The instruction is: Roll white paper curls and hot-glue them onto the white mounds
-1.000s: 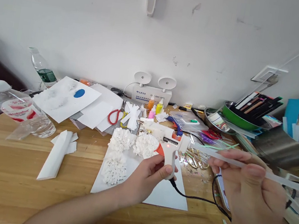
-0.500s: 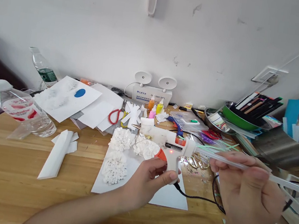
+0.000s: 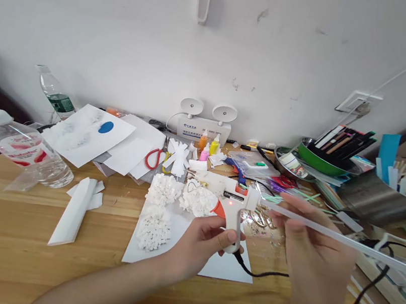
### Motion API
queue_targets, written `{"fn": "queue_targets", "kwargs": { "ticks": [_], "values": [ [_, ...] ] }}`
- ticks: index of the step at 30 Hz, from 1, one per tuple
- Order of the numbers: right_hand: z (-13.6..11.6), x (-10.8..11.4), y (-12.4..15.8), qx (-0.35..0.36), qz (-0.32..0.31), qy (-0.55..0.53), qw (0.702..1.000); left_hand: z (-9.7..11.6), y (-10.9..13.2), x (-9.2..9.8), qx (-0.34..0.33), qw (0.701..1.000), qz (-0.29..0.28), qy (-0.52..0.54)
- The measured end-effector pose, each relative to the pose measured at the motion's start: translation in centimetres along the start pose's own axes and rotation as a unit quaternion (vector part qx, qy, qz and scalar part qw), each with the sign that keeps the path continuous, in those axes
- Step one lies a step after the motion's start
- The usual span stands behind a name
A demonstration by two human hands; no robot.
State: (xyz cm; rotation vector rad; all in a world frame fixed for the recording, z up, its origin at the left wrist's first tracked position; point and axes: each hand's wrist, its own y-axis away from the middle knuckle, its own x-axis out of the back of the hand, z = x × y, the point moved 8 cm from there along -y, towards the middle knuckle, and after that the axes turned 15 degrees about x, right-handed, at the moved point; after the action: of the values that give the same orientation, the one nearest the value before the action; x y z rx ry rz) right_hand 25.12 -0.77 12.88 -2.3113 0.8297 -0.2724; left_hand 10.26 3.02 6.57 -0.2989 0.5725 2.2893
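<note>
Left hand (image 3: 199,240) fingers grip the glue gun (image 3: 231,204) handle; right hand (image 3: 312,249) fingers pinch the glue stick (image 3: 328,235) behind the gun.

The wooden table (image 3: 10,265) is bare at the front left, so a hand can slide there. Behind it lie a water bottle (image 3: 23,153), folded paper (image 3: 76,209) and paper flowers (image 3: 155,226). On the right, the glue gun (image 3: 236,200), its black cord (image 3: 264,274) and the long glue stick (image 3: 328,233) block the way.

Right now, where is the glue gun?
Head view, centre: the glue gun is in the left hand over the white sheet, right of the paper flowers; the right hand holds a glue stick to its back.
</note>
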Motion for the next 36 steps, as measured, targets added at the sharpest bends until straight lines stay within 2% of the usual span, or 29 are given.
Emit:
{"fn": "queue_targets", "kwargs": {
  "ticks": [5,7,10,15,19,21,23,25,27,30,33,36],
  "values": [
    [-0.1,-2.0,-0.3,0.018,-0.115,0.054,0.992,-0.4,-0.3,-0.2,-0.003,1.0,-0.022,0.019],
    [-0.2,-2.2,-0.3,0.025,-0.119,0.076,0.99,-0.6,-0.3,-0.1,0.002,0.999,-0.023,0.024],
    [0.3,-1.8,-0.2,-0.001,-0.1,0.095,0.99,-0.6,-0.4,-0.2,0.006,0.999,-0.026,0.024],
    [2.8,0.4,-0.3,-0.083,-0.062,0.176,0.979,-0.4,-0.3,-0.2,0.003,0.999,-0.035,0.028],
    [5.1,3.3,-0.6,-0.112,-0.066,0.331,0.935,0.0,0.2,-0.2,-0.021,0.999,-0.033,0.026],
    [6.3,4.1,-0.1,-0.132,-0.088,0.351,0.923,0.3,0.5,-0.4,-0.04,0.998,-0.032,0.023],
    [7.8,4.1,1.2,-0.178,-0.126,0.316,0.923,0.4,0.7,-0.6,-0.054,0.998,-0.033,0.016],
    [8.2,3.2,2.5,-0.19,-0.147,0.228,0.944,0.5,0.5,-0.8,-0.061,0.998,-0.032,0.01],
    [7.0,1.5,3.2,-0.144,-0.16,0.116,0.97,0.3,0.0,-1.0,-0.062,0.998,-0.028,-0.005],
    [4.3,-1.7,4.0,-0.054,-0.253,0.056,0.964,0.0,-1.0,-1.4,-0.066,0.996,-0.007,-0.059],
    [3.3,-2.3,3.9,-0.013,-0.231,0.12,0.965,-0.1,-2.0,-1.8,-0.072,0.988,0.027,-0.136],
    [4.8,-1.2,3.6,-0.065,-0.173,0.165,0.969,-0.3,-2.4,-2.2,-0.079,0.974,0.037,-0.211]
  ]
}}
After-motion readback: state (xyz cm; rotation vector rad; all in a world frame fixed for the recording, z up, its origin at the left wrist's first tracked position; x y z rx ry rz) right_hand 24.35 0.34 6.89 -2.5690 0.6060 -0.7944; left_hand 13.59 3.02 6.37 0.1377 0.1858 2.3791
